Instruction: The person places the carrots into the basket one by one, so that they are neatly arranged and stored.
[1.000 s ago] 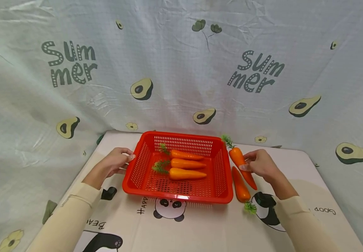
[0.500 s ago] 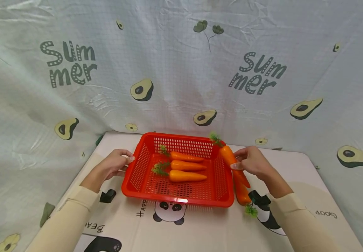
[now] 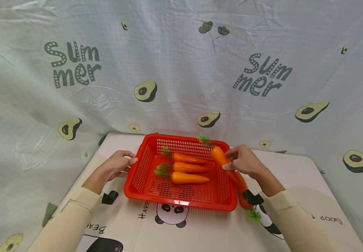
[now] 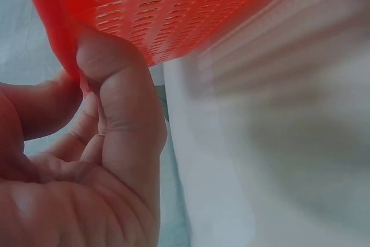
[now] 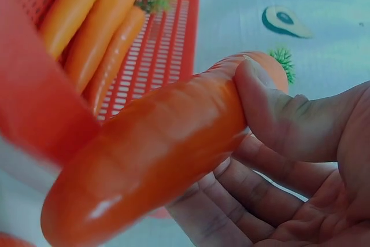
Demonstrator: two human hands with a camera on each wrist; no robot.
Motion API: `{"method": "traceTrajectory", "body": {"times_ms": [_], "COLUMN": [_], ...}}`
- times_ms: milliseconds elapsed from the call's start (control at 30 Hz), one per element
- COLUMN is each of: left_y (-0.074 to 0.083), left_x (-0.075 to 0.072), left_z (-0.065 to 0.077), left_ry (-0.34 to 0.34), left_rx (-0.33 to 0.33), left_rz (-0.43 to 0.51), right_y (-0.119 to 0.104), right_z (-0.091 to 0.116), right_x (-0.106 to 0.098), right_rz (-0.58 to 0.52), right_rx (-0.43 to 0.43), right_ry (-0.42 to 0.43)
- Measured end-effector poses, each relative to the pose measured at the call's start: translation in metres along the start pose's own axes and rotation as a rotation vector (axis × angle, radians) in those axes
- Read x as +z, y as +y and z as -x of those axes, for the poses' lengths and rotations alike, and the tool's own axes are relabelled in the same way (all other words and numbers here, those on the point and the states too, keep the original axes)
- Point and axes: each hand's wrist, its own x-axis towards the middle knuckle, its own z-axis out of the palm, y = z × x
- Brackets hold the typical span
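Observation:
A red plastic basket [image 3: 181, 203] with slotted walls stands on the table. My left hand [image 3: 118, 165] pinches its left rim between thumb and fingers; the left wrist view shows the thumb and fingers meeting at the rim [image 4: 55, 39]. In my right hand [image 3: 242, 161] a carrot [image 3: 220, 156] with a green leafy top is held over the basket's right wall, its top end to the far left. Three carrots [image 3: 190, 177] lie side by side inside the basket, tops to the left. One more carrot [image 3: 243, 202] lies outside, against the right wall, partly hidden by the held one.
The table [image 3: 206, 234] has a pale cover printed with pandas and words. Behind it hangs a light curtain [image 3: 175, 63] with avocado prints. Dark wrist straps [image 3: 253, 198] show at the sleeves.
My right hand has carried the carrot leftward, from beside the basket to over its right wall. The left hand keeps its grip on the rim, and the three carrots inside lie as before.

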Motion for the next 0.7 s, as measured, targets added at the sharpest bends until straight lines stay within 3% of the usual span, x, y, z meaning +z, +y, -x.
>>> {"method": "traceTrajectory", "body": {"times_ms": [700], "left_y": [0.001], "left_x": [0.004], "left_z": [0.001], "left_ry": [0.020], "left_rx": [-0.024], "left_rz": [-0.004], "right_y": [-0.021], "right_z": [-0.019], "right_x": [0.018], "right_rz": [-0.006], "right_rx": [-0.131], "right_ry": [-0.120]}}
